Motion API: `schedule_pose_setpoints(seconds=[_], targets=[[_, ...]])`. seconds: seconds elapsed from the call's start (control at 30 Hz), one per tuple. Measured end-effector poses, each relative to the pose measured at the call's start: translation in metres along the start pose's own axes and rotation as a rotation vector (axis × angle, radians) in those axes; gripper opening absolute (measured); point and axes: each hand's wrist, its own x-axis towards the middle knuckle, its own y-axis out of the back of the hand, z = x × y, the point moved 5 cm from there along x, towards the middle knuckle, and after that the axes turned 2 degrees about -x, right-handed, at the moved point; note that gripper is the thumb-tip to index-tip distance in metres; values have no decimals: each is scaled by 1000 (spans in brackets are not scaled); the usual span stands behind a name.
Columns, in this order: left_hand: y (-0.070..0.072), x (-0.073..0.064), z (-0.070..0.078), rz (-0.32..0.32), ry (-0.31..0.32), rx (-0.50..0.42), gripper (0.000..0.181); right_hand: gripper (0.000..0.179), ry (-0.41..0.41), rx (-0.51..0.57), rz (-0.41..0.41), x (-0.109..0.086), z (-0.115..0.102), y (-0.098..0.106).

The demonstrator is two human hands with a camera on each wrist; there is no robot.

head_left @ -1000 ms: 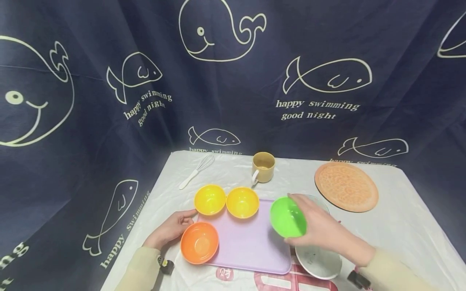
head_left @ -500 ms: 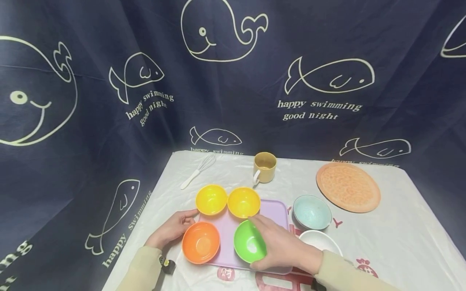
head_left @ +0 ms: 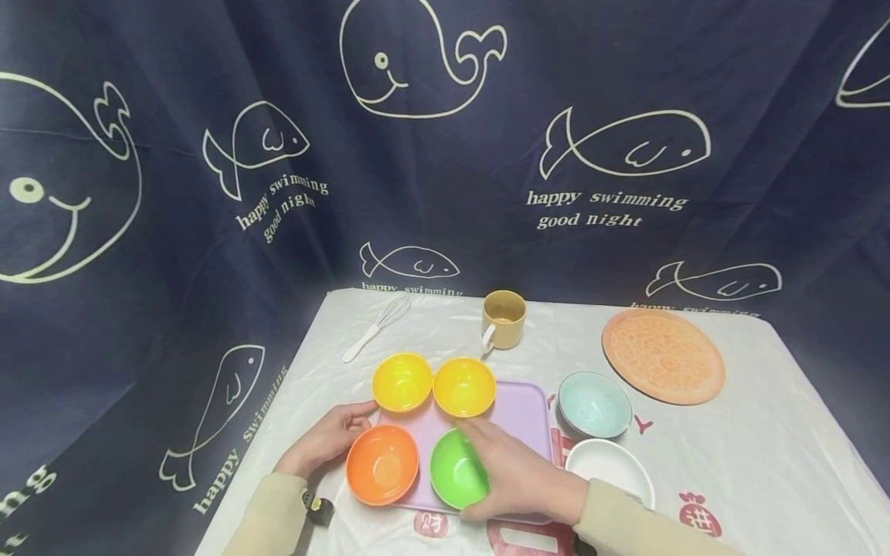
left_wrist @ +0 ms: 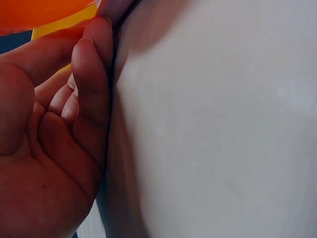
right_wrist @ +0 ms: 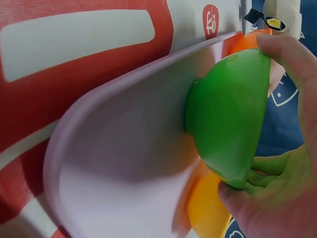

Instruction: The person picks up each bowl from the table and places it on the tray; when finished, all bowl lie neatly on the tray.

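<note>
My right hand (head_left: 514,471) grips the green bowl (head_left: 453,468) by its rim, thumb on the near side and fingers on the far side. In the right wrist view the green bowl (right_wrist: 228,109) sits upright, its foot right at the lilac tray (right_wrist: 124,134). To its left is an orange bowl (head_left: 382,465), and behind are two yellow bowls (head_left: 402,383) side by side, all at the lilac tray (head_left: 524,421). My left hand (head_left: 330,436) rests at the tray's left edge, between the orange and left yellow bowls. Its loosely bent fingertips (left_wrist: 101,34) touch the tray edge in the left wrist view.
Right of the tray stand a pale blue bowl (head_left: 594,404) and a white bowl (head_left: 612,467). Farther back are a round orange-tan mat (head_left: 663,356), a tan mug (head_left: 504,320) and a white-handled whisk (head_left: 378,328). A dark blue curtain (head_left: 445,185) hangs behind the table.
My right hand has carried the green bowl leftward and down onto the tray beside the orange bowl, uncovering the blue and white bowls. The left hand has stayed at the tray edge.
</note>
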Motion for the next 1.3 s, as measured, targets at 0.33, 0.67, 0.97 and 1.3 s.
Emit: schedule_pose_setpoints(seconds=[0.33,0.67,0.97,1.3], targets=[[-1,0,0,3,8,-18,65,133,-1,-29,-23,1,-7,-4],[0,3,-4,22,44,21,65,135,28,-84,-12,3,-14,-3],[1,2,-5,17,36,15,64,142,19,-72,14,0,-16,7],[1,2,-4,20,47,2,65,127,-108,-134,182,-38,17,56]])
